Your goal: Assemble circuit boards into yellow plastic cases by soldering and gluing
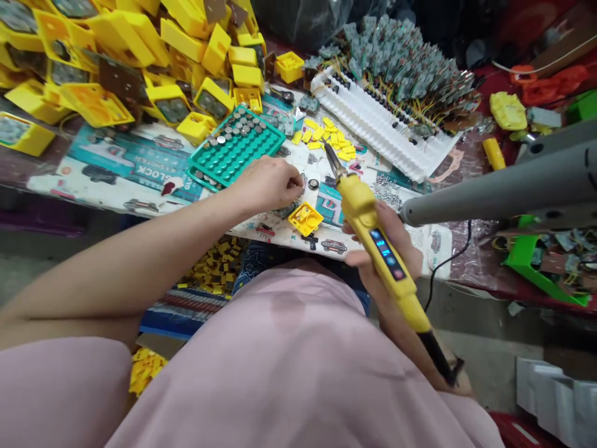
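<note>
Forearm (153, 255) on your left extends over the near edge of the surface (485, 267), the left hand (268, 180) palm-down with fingers (285, 170) drawn together; whether they clamp a part cannot be told. Your right hand (408, 247) is wrapped around the yellow soldering iron (400, 283), tip angled toward the far edge. Yellow housings (133, 37) are heaped along the far left. A grey tube (504, 186) obstructs the right side, beside your right hand. A green tray (247, 149) is left of centre; a single housing (305, 219) and a round part (313, 184) lie near the left fingers.
</note>
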